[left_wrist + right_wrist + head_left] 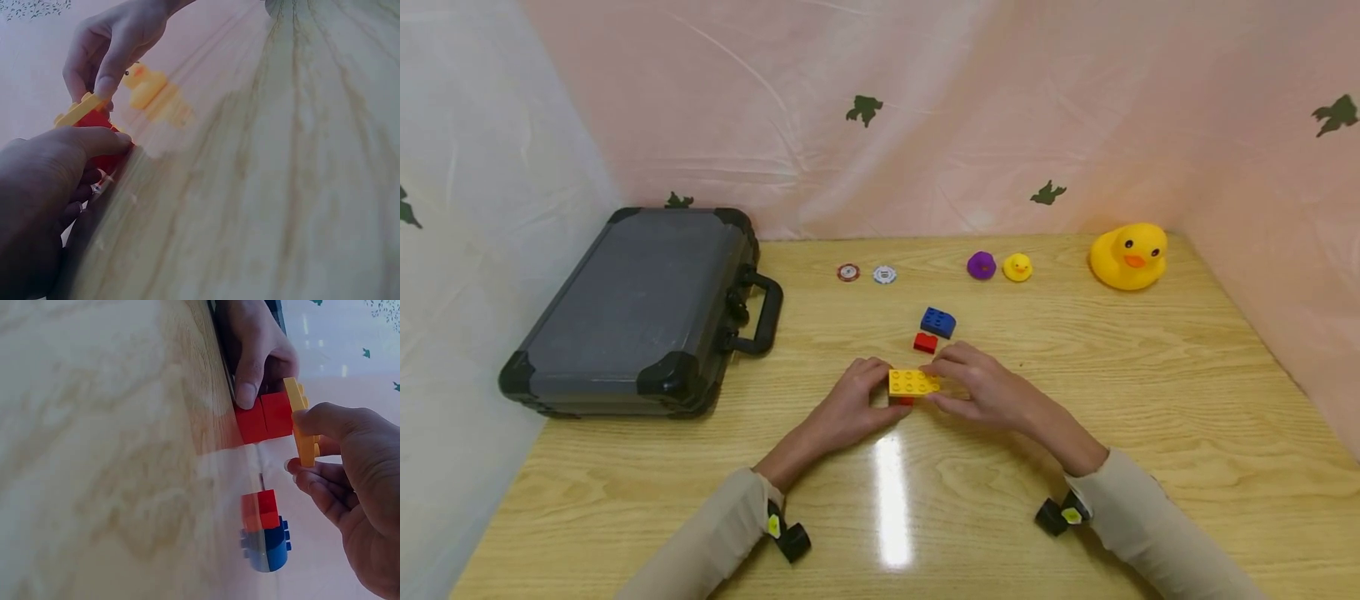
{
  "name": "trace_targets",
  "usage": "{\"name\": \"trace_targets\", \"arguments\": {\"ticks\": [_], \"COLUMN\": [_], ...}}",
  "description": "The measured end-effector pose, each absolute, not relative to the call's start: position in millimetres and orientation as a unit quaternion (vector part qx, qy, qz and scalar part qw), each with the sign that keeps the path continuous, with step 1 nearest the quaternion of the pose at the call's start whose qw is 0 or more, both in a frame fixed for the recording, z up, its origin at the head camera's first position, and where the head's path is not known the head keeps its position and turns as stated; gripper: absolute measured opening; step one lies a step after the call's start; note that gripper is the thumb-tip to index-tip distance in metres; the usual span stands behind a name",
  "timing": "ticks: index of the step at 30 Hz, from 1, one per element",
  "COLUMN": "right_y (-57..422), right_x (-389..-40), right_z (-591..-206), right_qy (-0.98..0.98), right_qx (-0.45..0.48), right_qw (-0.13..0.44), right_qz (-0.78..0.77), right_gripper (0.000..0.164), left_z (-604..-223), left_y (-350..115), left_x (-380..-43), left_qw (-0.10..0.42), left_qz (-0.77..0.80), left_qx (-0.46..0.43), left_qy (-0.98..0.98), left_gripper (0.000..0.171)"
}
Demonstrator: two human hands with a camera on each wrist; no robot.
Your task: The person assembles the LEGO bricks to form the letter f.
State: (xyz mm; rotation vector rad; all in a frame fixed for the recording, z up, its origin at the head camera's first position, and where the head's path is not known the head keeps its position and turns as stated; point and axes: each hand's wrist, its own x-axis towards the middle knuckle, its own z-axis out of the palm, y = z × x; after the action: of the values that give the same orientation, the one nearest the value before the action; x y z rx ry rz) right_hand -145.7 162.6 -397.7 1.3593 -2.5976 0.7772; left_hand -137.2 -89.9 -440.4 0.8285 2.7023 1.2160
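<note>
I take the yellow brick [908,382] as my mark. The case [632,308] lies well left of it. At its left end, I have the left hand [853,402] gripping the red stack [269,419] underneath. Just beyond sits the loose red brick [925,342], then the blue brick [938,322]. At its right end, the right hand [983,385] pinches it. I judge this step as seating it; next calls for level downward pressure, stack braced.
</note>
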Motion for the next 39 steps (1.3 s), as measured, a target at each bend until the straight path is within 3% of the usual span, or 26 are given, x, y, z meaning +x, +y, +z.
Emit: {"name": "trace_targets", "arguments": {"ticks": [19,28,39], "right_y": [163,167,159], "right_x": [-150,-174,-191], "right_z": [-397,-406,-415], "right_qy": [-0.87,-0.856,-0.888], "right_qx": [0.407,0.391,0.361], "right_qw": [0.016,0.088,0.078], "right_qz": [0.278,0.327,0.275], "right_gripper": [0.035,0.021,0.026], "left_z": [-440,-439,-440], "left_y": [-91,-90,-90], "left_x": [-138,-138,-137], "left_qw": [0.034,0.042,0.037], "left_qz": [0.399,0.397,0.4], "left_qx": [0.266,0.263,0.269], "left_qy": [0.877,0.878,0.875], "left_gripper": [0.036,0.038,0.036]}}
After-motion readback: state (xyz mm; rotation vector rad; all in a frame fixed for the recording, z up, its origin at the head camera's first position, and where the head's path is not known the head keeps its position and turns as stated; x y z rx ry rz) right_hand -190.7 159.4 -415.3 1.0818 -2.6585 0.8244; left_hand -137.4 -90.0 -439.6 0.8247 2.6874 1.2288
